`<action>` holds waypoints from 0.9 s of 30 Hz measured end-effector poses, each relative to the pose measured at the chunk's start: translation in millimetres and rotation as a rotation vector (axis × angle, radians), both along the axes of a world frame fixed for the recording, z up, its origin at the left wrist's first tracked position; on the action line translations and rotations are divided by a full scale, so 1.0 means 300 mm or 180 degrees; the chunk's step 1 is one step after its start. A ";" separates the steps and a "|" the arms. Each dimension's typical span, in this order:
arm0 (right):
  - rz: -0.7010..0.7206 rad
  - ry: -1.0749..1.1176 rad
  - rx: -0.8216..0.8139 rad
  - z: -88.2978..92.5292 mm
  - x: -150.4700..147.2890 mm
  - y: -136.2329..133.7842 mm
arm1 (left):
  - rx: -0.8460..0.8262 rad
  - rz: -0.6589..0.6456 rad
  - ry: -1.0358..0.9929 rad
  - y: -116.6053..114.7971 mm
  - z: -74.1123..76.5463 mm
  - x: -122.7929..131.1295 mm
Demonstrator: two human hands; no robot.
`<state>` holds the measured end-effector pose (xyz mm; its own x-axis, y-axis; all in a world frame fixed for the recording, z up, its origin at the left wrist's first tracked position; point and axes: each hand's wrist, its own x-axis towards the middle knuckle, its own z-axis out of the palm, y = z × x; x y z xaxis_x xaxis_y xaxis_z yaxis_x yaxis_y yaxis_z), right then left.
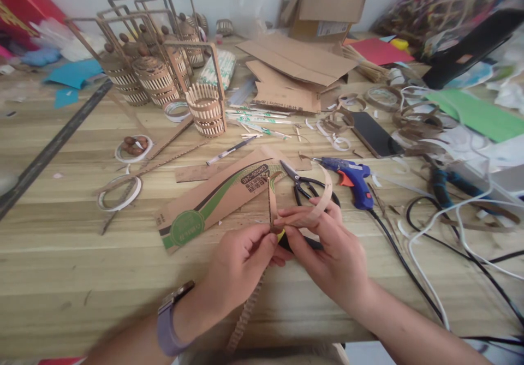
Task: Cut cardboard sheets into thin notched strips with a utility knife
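Observation:
My left hand (241, 264) pinches a narrow corrugated cardboard strip (248, 310) between thumb and fingers. The strip runs down toward the table's front edge, and its upper end stands up above my fingertips. Close beside it, my right hand (327, 245) is closed on a thin, pale brown paper-like strip (326, 187) that curls up and over the fingers. The fingertips of both hands almost meet. Under them shows something yellow and black, mostly hidden. Black-handled scissors (301, 185) lie just beyond my right hand, partly covered by it.
A printed cardboard piece (216, 204) lies ahead of my hands. To the right are a blue glue gun (352, 177), its cable, a phone (376, 134) and tape rolls. Several small stick-built baskets (207, 111) stand at back left, near a pen (233, 149) and loose sticks.

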<state>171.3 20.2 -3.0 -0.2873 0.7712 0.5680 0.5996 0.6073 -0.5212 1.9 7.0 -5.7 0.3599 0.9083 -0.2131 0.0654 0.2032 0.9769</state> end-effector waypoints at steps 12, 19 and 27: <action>0.0040 -0.0042 0.0222 -0.007 -0.014 -0.004 | 0.0109 0.0117 -0.0158 0.011 -0.008 0.000; 0.0076 -0.0040 0.0195 -0.004 -0.007 -0.002 | -0.0007 0.0052 -0.0054 0.005 -0.010 -0.003; 0.0014 0.0070 0.0016 0.011 -0.002 0.001 | -0.0056 0.0000 -0.0074 0.008 -0.012 -0.001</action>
<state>170.6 20.5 0.4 -0.2781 0.7672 0.5780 0.5854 0.6125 -0.5312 1.6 9.5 -9.4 0.3650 0.9045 -0.2205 0.0428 0.2203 0.9745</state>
